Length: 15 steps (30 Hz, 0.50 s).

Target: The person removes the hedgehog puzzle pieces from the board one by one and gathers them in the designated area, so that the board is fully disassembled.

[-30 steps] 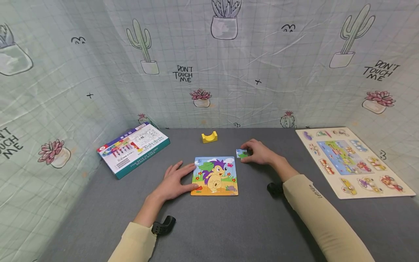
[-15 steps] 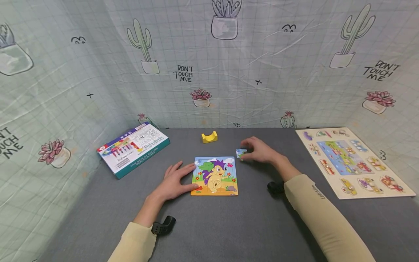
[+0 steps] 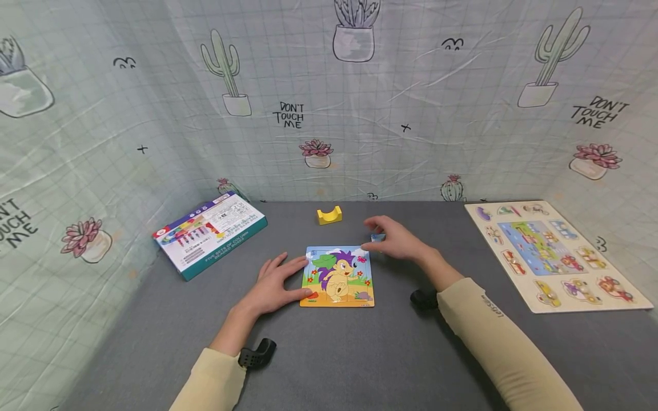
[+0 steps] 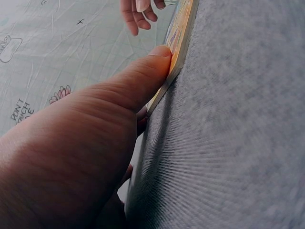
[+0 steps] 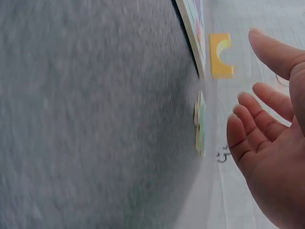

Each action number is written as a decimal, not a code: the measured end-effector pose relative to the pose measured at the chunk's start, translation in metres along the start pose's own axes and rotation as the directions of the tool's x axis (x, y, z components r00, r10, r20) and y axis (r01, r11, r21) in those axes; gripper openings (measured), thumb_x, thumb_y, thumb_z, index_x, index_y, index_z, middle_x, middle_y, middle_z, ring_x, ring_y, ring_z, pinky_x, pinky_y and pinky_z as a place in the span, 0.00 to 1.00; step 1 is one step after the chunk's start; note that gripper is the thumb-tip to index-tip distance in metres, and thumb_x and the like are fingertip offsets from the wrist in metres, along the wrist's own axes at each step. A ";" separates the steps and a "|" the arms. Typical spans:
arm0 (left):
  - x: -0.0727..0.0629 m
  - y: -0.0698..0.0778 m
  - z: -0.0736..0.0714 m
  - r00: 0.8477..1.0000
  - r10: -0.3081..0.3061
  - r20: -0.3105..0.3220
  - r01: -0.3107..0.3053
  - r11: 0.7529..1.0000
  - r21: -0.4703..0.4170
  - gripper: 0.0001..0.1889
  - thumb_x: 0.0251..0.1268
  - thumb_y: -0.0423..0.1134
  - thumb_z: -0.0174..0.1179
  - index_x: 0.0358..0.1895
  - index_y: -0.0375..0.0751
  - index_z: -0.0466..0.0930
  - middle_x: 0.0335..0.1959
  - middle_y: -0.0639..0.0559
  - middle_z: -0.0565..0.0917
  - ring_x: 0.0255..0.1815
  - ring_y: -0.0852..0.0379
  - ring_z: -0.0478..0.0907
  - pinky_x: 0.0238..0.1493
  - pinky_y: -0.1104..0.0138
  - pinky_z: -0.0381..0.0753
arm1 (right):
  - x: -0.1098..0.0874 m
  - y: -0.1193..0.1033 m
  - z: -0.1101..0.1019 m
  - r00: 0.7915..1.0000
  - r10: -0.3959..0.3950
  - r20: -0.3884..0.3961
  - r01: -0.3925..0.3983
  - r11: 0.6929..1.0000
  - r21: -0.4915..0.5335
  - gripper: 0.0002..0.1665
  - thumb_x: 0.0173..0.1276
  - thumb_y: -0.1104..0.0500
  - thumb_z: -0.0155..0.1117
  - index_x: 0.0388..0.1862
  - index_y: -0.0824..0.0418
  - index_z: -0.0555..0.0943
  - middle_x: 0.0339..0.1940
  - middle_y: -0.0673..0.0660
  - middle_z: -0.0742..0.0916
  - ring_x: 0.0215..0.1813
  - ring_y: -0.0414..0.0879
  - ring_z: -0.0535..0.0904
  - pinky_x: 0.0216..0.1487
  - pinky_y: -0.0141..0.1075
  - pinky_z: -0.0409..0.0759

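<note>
A square jigsaw puzzle [image 3: 339,282] with a purple-spined hedgehog picture lies flat on the grey table. My left hand [image 3: 272,290] rests against its left side, thumb on the lower left corner and index finger near the upper left one. In the left wrist view that thumb [image 4: 147,71] presses on the puzzle's edge. Beyond the puzzle's upper right corner, blue-and-green puzzle pieces [image 3: 377,237] lie on the table, partly covered by my right hand [image 3: 398,240]. The right wrist view shows this hand raised over the pieces [image 5: 200,126], fingers apart and nothing held.
A yellow block with a curved notch [image 3: 329,215] stands behind the puzzle. To the left lies a teal-sided toy box [image 3: 211,234]; at the right, a wooden picture board [image 3: 557,257]. A cactus-print cloth [image 3: 385,114] rises behind the table.
My right hand has let go of a puzzle piece and moved left, its thumb now near the puzzle's upper right corner. The left hand and the hedgehog puzzle have stayed in place.
</note>
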<state>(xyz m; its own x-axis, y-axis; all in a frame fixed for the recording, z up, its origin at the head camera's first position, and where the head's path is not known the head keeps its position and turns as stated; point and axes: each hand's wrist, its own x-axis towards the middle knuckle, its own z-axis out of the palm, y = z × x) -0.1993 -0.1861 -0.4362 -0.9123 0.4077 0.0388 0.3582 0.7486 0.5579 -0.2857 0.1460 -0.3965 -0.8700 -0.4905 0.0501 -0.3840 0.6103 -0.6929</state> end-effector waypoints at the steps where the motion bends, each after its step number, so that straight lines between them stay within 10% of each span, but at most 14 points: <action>1: 0.000 0.000 0.000 1.000 0.000 -0.001 0.000 1.000 0.001 0.40 0.62 0.59 0.68 0.75 0.47 0.70 0.76 0.50 0.67 0.80 0.37 0.45 0.73 0.37 0.39 | 0.000 -0.002 0.001 1.000 -0.005 0.001 0.005 1.000 0.004 0.39 0.67 0.53 0.73 0.70 0.70 0.70 0.63 0.67 0.78 0.60 0.58 0.73 0.59 0.51 0.76; 15: 0.000 0.001 0.000 1.000 0.014 -0.004 -0.014 1.000 0.016 0.39 0.63 0.58 0.68 0.74 0.46 0.70 0.75 0.49 0.68 0.80 0.36 0.46 0.73 0.37 0.38 | 0.007 -0.023 0.022 0.996 -0.070 0.047 0.069 0.997 0.021 0.39 0.67 0.53 0.73 0.71 0.69 0.70 0.61 0.66 0.79 0.58 0.56 0.75 0.57 0.48 0.77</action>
<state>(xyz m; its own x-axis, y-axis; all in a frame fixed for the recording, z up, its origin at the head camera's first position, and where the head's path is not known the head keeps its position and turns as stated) -0.1991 -0.1854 -0.4362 -0.9079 0.4162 0.0497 0.3741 0.7511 0.5441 -0.2764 0.1152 -0.3961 -0.8254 -0.5608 0.0645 -0.4367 0.5621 -0.7024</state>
